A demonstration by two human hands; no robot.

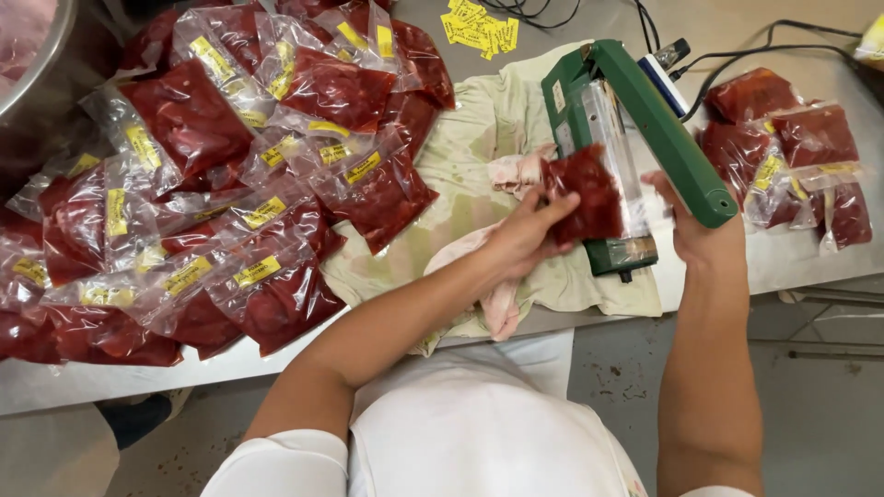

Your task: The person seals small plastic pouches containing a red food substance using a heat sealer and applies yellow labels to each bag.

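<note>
My left hand point(527, 235) holds a clear bag of red meat point(587, 193) by its near side. The bag's open end lies across the bed of a green heat sealer point(589, 110). My right hand point(692, 230) sits under the raised green sealer arm point(665, 129), at the bag's right edge; its fingers are partly hidden by the arm. A stained pale cloth point(479, 129) lies under the sealer.
A big heap of filled meat bags with yellow labels point(212, 184) covers the table's left half. Several more bags point(792, 147) lie right of the sealer. Loose yellow labels point(479, 28) and black cables point(764, 46) are at the back. A metal bowl point(28, 55) sits top left.
</note>
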